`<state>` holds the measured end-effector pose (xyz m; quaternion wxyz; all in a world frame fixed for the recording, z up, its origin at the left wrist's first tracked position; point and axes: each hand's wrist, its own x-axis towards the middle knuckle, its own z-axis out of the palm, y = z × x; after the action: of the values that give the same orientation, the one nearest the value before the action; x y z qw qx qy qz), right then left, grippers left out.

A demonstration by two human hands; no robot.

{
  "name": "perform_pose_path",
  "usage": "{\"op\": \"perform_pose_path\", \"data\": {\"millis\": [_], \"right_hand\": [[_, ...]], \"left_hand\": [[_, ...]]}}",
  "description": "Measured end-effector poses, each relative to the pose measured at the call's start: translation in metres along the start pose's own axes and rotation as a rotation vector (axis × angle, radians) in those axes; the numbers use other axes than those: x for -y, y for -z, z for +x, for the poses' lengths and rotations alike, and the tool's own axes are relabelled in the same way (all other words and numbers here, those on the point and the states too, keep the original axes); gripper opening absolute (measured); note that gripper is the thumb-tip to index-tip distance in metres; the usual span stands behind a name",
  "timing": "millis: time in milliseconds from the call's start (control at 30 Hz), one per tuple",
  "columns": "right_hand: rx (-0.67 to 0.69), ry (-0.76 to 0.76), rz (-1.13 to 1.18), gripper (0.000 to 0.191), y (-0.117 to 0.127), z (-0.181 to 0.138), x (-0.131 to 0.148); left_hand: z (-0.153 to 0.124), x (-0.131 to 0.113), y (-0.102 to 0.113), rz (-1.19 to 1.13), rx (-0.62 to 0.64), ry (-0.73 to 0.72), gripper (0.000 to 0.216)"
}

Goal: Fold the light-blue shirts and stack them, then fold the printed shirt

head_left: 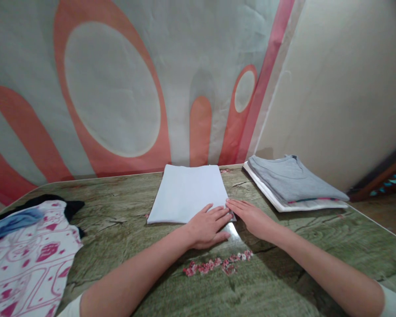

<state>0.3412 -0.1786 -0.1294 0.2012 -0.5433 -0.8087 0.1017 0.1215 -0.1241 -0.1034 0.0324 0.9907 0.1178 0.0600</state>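
A folded white garment lies flat on the green patterned table, its far edge near the wall. My left hand rests palm down on its near right corner, fingers stretched out. Beside it, my right hand lies flat too, fingertips touching the same corner. Neither hand grips anything.
A stack of folded clothes with a grey shirt on top sits at the right. At the left edge lies a heap of unfolded clothes, white with pink print, over blue and black pieces. A painted wall stands behind the table.
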Motion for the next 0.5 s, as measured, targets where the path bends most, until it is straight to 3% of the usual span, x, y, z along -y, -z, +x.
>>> {"op": "perform_pose_path", "data": {"millis": [167, 333, 433, 500], "right_hand": [[-0.068, -0.012, -0.054, 0.062, 0.001, 0.008, -0.008], [-0.033, 0.005, -0.018, 0.049, -0.011, 0.023, -0.016], [-0.139, -0.067, -0.002, 0.044, -0.019, 0.030, -0.027], [-0.165, -0.040, 0.024, 0.043, -0.025, 0.036, -0.033]], "left_hand": [[-0.001, 0.000, 0.004, -0.009, 0.004, -0.010, 0.051], [-0.002, -0.002, 0.007, -0.010, -0.002, -0.019, 0.051], [-0.003, -0.003, 0.007, -0.019, 0.003, -0.015, 0.052], [-0.004, -0.004, 0.006, -0.024, 0.003, -0.008, 0.053]]}}
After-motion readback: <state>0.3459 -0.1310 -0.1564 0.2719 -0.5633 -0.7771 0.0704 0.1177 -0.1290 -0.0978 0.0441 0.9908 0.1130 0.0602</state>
